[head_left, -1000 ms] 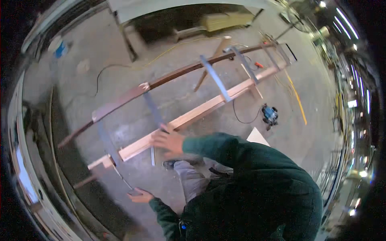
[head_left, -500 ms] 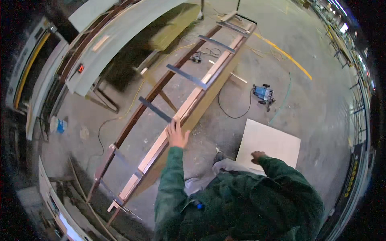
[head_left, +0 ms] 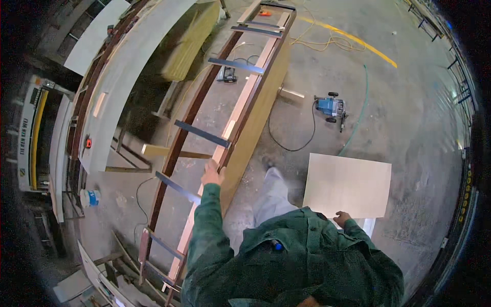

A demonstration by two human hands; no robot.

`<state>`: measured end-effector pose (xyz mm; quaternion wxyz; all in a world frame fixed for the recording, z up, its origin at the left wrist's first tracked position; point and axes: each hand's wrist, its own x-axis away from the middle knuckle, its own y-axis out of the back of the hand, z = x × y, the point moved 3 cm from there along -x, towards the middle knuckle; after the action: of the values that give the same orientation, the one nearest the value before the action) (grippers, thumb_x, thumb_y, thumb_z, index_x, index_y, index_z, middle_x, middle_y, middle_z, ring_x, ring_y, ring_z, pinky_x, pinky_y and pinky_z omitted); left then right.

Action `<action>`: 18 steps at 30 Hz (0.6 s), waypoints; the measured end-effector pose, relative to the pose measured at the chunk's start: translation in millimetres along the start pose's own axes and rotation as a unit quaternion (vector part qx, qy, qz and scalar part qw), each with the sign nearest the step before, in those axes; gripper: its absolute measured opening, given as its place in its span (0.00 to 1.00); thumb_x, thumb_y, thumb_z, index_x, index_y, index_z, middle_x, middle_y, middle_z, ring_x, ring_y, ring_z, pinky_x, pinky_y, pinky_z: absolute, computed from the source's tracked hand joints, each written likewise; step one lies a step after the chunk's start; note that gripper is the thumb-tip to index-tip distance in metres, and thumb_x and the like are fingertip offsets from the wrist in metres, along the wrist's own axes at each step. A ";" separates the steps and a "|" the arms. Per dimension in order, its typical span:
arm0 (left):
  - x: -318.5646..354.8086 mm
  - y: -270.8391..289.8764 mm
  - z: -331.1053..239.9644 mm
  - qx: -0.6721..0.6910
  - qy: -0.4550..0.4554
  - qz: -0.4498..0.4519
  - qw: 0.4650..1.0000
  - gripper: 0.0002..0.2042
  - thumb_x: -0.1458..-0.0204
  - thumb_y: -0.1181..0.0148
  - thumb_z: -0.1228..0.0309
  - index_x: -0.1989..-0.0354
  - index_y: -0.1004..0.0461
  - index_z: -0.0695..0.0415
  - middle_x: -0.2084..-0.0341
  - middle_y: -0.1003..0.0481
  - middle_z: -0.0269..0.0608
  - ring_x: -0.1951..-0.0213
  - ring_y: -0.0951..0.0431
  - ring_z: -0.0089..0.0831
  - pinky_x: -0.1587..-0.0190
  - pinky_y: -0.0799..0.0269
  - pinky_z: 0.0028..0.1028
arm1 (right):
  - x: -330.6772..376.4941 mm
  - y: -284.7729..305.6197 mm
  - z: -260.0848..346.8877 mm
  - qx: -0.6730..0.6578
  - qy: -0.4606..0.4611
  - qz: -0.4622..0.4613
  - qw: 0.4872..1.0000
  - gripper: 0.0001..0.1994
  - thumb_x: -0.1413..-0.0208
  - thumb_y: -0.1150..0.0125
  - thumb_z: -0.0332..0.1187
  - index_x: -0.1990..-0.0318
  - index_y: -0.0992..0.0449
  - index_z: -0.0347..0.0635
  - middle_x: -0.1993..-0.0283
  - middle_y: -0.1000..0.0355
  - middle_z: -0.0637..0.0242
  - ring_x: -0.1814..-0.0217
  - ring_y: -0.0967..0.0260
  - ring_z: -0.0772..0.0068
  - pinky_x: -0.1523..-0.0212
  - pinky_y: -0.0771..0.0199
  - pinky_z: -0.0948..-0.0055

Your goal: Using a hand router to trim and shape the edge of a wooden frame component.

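Observation:
My left hand (head_left: 213, 174) lies on the near long side of a ladder-like frame, its fingers resting over the pale wood strip (head_left: 219, 153) and its thumb apart. Several dark metal crossbars (head_left: 203, 134) join this side to a dark brown rail (head_left: 185, 128) on the left. To the right, my right hand (head_left: 341, 219) hangs with curled fingers at the near edge of a pale square board (head_left: 350, 187). Nothing shows in it; whether it touches the board is unclear.
A blue power tool (head_left: 331, 108) with a black cord stands on the floor ahead. Another dark tool (head_left: 227, 74) lies beneath the frame. A green hose (head_left: 361, 112) and yellow cords (head_left: 332, 43) cross the floor. A long pale table (head_left: 110, 110) stands at left, near a bucket (head_left: 89, 198).
The view has turned, so the frame runs more upright in it. My left hand has moved back from one crossbar along the strip. My right hand now appears at the board's near edge.

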<state>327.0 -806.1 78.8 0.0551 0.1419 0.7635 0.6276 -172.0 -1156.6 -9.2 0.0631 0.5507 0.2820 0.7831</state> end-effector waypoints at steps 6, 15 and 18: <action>-6.6 -2.4 -9.2 -0.017 0.050 0.050 0.997 0.35 0.59 0.43 0.52 0.44 0.46 0.57 0.52 0.38 0.55 0.55 0.33 0.53 0.56 0.34 0.42 | -62.9 49.2 41.8 0.014 0.020 -0.031 0.999 0.23 0.57 0.43 0.45 0.55 0.30 0.39 0.62 0.29 0.48 0.58 0.31 0.53 0.56 0.30 0.64; -125.2 53.5 -148.1 0.031 -0.131 -0.051 0.990 0.40 0.61 0.39 0.56 0.43 0.49 0.66 0.51 0.43 0.61 0.47 0.45 0.54 0.46 0.48 0.46 | -147.9 163.0 151.2 -0.139 -0.001 -0.081 0.987 0.23 0.56 0.44 0.43 0.53 0.31 0.41 0.64 0.28 0.51 0.59 0.30 0.59 0.56 0.31 0.67; -204.4 18.4 -199.7 0.120 -0.101 -0.009 0.988 0.41 0.61 0.39 0.55 0.41 0.51 0.63 0.47 0.45 0.61 0.45 0.46 0.55 0.45 0.48 0.46 | -160.0 207.7 182.1 -0.157 0.031 -0.079 0.984 0.22 0.55 0.44 0.42 0.54 0.30 0.40 0.63 0.28 0.51 0.59 0.30 0.59 0.56 0.32 0.68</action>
<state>472.3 -1049.6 118.7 0.1199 0.2034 0.8249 0.5137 97.2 -1327.3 7.4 0.2014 0.4856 0.1999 0.8268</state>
